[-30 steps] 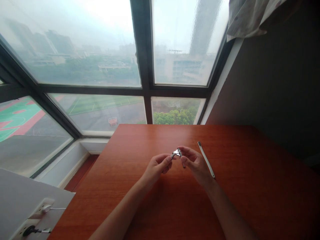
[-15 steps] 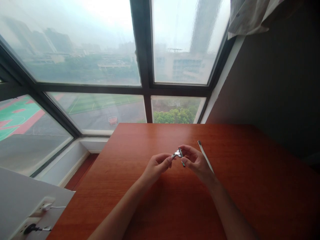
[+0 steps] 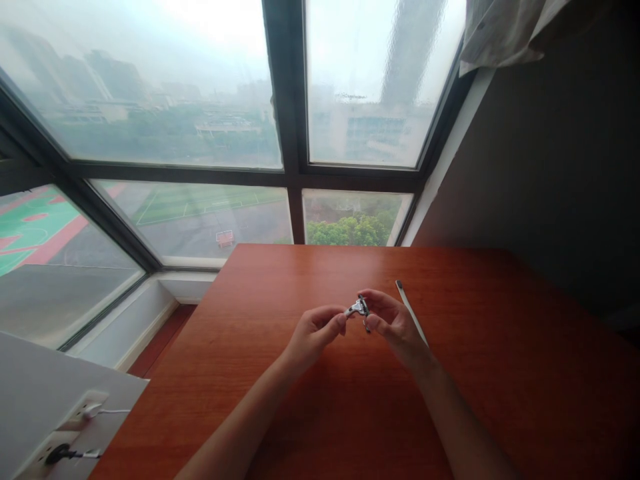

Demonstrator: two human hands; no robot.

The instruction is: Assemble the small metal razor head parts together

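Note:
Over the middle of the table I have a small silver razor with a dark crosswise head. My left hand is closed, thumb and fingers pinching the handle end, most of which they hide. On the other side, my right hand is closed around the head, fingertips at its upper end and thumb near the lower end. A slim white stick with a dark tip, like a toothbrush, lies on the table just beyond my right wrist.
The reddish-brown wooden table reaches back to large dark-framed windows. A dark wall stands at right, with a pale curtain above. At lower left, wall sockets hold plugs with cords.
The razor has turned slightly between my fingers, so its silver neck and crosswise head show more fully. Both hands stay in nearly the same place.

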